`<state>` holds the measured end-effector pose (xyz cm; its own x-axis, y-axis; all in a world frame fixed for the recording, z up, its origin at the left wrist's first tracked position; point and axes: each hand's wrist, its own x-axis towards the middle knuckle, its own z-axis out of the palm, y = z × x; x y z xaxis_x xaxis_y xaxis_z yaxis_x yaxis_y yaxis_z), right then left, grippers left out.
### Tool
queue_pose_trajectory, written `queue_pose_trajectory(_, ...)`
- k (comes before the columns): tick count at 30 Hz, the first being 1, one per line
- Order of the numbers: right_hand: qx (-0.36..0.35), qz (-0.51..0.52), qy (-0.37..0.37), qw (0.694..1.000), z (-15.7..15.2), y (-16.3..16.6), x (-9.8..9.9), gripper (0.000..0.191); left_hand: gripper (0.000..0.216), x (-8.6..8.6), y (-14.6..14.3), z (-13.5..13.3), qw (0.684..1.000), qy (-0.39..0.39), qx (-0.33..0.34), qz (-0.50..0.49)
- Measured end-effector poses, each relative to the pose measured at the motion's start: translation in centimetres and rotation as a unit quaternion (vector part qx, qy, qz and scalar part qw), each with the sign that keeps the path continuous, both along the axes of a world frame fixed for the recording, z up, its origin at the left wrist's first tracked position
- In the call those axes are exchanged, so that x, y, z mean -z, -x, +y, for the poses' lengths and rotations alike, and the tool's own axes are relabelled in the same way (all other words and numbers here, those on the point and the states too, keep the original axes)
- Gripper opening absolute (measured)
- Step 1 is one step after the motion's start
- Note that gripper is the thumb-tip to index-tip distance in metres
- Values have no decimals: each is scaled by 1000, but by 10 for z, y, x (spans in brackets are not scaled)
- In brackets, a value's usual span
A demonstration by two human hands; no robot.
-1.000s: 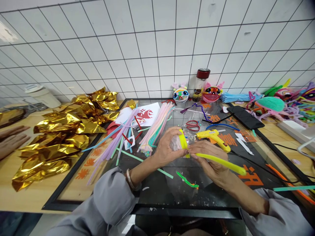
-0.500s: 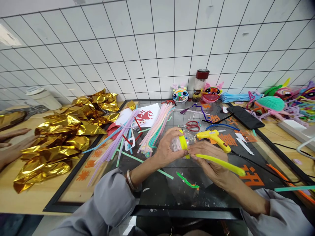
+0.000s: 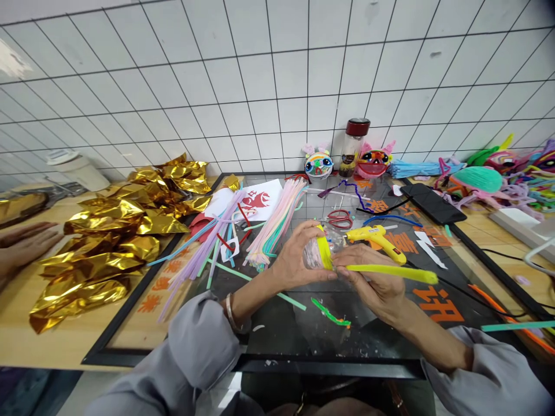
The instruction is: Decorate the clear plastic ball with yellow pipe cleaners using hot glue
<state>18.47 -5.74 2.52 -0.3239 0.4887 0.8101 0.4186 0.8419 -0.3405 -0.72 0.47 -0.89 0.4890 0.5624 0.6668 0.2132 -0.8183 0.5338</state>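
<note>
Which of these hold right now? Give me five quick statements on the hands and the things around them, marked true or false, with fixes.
1. The left hand grips a clear plastic piece with a yellow band around it. True.
2. The glue gun is in the right hand. False: it lies on the work surface; that hand holds a yellow strip.
3. The red-handled scissors lie apart from both hands. True.
4. The gold foil is on the right of the view. False: it is on the left.
5. The bottle stands upright near the wall. True.
</note>
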Motion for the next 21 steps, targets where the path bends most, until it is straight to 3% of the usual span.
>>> queue_pose_trajectory(4, -3, 16, 3, 1000, 1, -1, 1, 21, 86, 5, -2, 2, 999, -39, -1, 7)
queue_pose_trajectory(9, -2, 19, 6, 1000, 0, -2, 1, 20, 83, 10, -3, 3, 999, -40, -6, 6)
queue_pose_trajectory(14, 5, -9, -10, 1000, 0, -1, 0, 31, 83, 10, -5, 2, 996, 65, -36, -41)
queue_pose_trajectory(17, 83, -12, 9, 996, 9, -14, -2, 30, 78, 4, -6, -2, 978, 185, -58, -77)
queue_pose_trajectory(21, 305, 29, 76, 949, 28, -49, -3, 25, 76, -3, -7, -1, 944, 297, -43, -137)
